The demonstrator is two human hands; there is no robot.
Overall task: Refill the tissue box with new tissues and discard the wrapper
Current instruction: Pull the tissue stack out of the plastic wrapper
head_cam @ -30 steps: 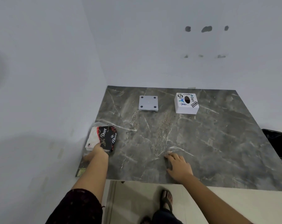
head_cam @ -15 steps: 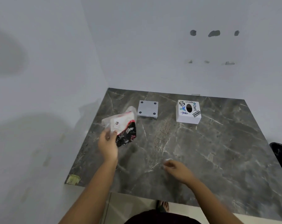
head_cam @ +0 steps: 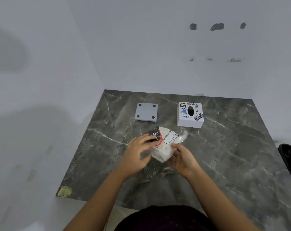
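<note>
A pack of tissues [head_cam: 165, 144] in a black, red and clear plastic wrapper is held above the middle of the dark marble table [head_cam: 224, 155]. My left hand [head_cam: 138, 152] grips its black end from the left. My right hand [head_cam: 183, 159] cups its white end from below and the right. The white tissue box [head_cam: 190, 114], covered in stickers with an oval slot on top, stands at the back of the table, just behind the pack. Its grey base plate [head_cam: 146, 112], with a dark foot at each corner, lies to the left of the box.
White walls close the table off at the left and the back. A black bin [head_cam: 289, 157] with a bag liner stands off the table's right edge. A yellowish sticker [head_cam: 64, 191] marks the table's front left corner.
My left hand lifted the tissue pack from the table's left edge and carried it to the centre. My right hand left the tabletop and took hold of the pack's other end.
</note>
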